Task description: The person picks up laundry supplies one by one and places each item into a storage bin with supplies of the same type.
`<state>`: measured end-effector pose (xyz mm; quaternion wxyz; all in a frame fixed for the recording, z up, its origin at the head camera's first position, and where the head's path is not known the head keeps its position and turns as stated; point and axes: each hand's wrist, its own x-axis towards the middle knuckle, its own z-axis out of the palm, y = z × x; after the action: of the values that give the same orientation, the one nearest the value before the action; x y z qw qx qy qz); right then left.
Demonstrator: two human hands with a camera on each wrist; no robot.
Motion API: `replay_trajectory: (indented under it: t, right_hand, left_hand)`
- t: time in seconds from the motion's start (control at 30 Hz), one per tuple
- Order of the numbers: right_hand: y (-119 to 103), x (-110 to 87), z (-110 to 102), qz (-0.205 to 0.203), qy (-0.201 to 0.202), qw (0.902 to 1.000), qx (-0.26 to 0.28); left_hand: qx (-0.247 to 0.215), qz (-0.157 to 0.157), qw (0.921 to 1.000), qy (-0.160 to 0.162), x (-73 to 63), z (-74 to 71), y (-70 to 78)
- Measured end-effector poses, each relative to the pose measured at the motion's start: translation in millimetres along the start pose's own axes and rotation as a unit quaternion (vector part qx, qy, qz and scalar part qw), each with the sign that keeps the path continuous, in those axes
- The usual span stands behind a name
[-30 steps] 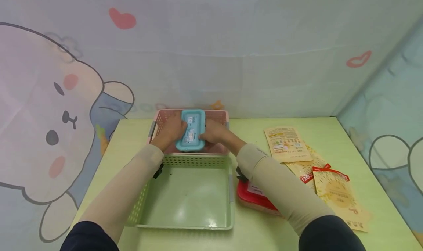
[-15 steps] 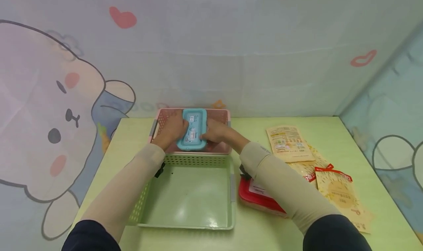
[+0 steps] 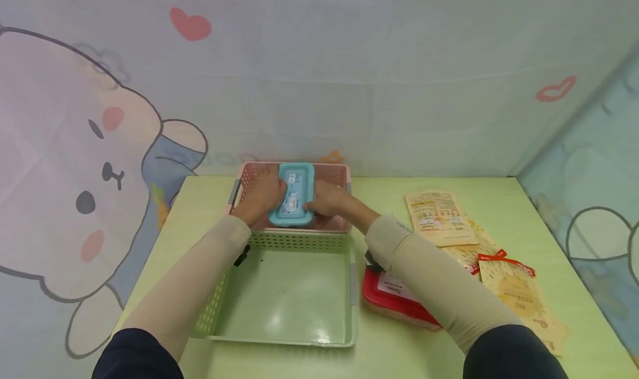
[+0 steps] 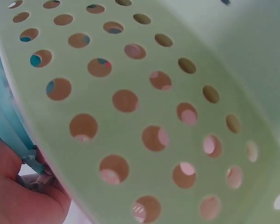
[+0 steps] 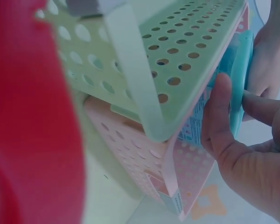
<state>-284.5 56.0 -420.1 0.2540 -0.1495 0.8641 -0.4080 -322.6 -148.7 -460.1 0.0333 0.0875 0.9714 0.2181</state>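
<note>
A plastic food container with a turquoise lid [image 3: 293,196] and a white label is held over the pink basket [image 3: 244,171] at the back of the table. My left hand [image 3: 264,193] grips its left side, thumb on the lid's edge. On the other side, my right hand [image 3: 329,198] pinches the rim, with thumb and fingers around the lid edge [image 5: 238,93] in the right wrist view. Part of the container's body shows below the lid there, down in the pink basket. The left wrist view has only part of the left hand [image 4: 28,196], behind the perforated green wall.
In front of the pink basket stands a green basket [image 3: 284,301], its back wall against it. A red-lidded container [image 3: 394,298] sits right of it, partly under the right forearm. Several yellow pouches [image 3: 439,218] lie overlapping at the right. A printed cloth [image 3: 369,62] hangs behind the table.
The head view has shifted slightly, so the scene sits a little farther right. Both hands keep their hold on the turquoise-lidded container over the pink basket.
</note>
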Motion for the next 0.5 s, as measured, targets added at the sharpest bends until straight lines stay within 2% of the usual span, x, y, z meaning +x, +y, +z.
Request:
replay_trajectory:
  t: [0.13,0.3,0.4,0.5]
  right_hand:
    - [2,-4.2,4,0.003,0.039,0.999,-0.02]
    - [4,-7.6,7,-0.036,0.081,0.9925,-0.085]
    - [5,-10.5,4,-0.055,0.069,0.9936,-0.072]
    - [5,-13.8,-1,-0.051,0.041,0.9971,-0.039]
  left_hand:
    - [-0.008,0.017,0.9998,-0.005,1.0,-2.6,-1.9]
    - [-0.034,0.029,0.999,-0.004,3.7,-11.8,-2.8]
    - [-0.028,0.027,0.9992,-0.013,2.5,-18.4,0.4]
    - [-0.027,0.02,0.9988,-0.035,-1.0,-23.6,4.3]
